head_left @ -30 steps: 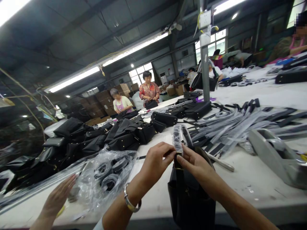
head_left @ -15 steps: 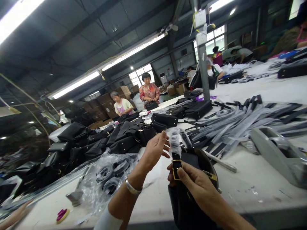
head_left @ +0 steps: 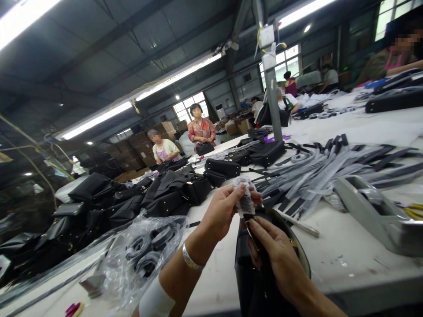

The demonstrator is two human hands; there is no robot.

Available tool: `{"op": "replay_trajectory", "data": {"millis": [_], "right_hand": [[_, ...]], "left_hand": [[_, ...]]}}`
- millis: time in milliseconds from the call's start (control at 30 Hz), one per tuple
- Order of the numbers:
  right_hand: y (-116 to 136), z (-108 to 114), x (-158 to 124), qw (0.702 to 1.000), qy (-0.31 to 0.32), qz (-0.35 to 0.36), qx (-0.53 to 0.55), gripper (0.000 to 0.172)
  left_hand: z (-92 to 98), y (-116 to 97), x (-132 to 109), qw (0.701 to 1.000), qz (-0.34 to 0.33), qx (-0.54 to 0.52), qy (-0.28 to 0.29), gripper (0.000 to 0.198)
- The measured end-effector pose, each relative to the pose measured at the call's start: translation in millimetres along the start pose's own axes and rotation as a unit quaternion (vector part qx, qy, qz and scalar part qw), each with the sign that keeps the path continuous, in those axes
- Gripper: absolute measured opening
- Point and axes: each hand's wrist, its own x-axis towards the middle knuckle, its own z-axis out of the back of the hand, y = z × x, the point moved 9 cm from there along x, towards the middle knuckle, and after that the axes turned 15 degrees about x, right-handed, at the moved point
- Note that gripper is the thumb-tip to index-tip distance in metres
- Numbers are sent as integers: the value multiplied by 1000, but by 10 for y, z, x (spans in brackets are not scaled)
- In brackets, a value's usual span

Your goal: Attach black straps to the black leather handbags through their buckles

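Note:
A black handbag (head_left: 246,281) stands at the table's front edge, close to me. From its top rises a strap (head_left: 245,200) wrapped in whitish plastic film. My left hand (head_left: 224,211) grips the wrapped part between thumb and fingers. Just below, my right hand (head_left: 276,242) pinches the strap's gold buckle (head_left: 247,226), which is turned nearly edge-on. The right hand covers part of the bag's opening and the lower strap end.
Black bags (head_left: 168,193) lie heaped at left. A clear plastic bag (head_left: 115,264) holds rolled straps (head_left: 148,262). Film-wrapped straps (head_left: 310,171) spread at right, beside a grey tape dispenser (head_left: 373,215) and a pale-handled tool (head_left: 300,224). Several co-workers (head_left: 201,132) are around the tables.
My left hand has gone from open beside the strap to gripping its wrapped part. The buckle has turned from facing me to nearly edge-on. The view has shifted slightly right.

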Motion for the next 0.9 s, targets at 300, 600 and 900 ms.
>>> {"op": "replay_trajectory", "data": {"millis": [300, 600, 900], "right_hand": [[-4, 1, -142, 998, 25, 8, -58, 42], [-76, -46, -139, 997, 35, 19, -60, 40], [-30, -70, -171, 982, 64, 49, -173, 41]], "left_hand": [[-58, 22, -278, 999, 1, 25, 40, 40], [251, -330, -691, 874, -185, 431, -129, 17], [98, -443, -606, 837, -201, 507, -52, 6]]}}
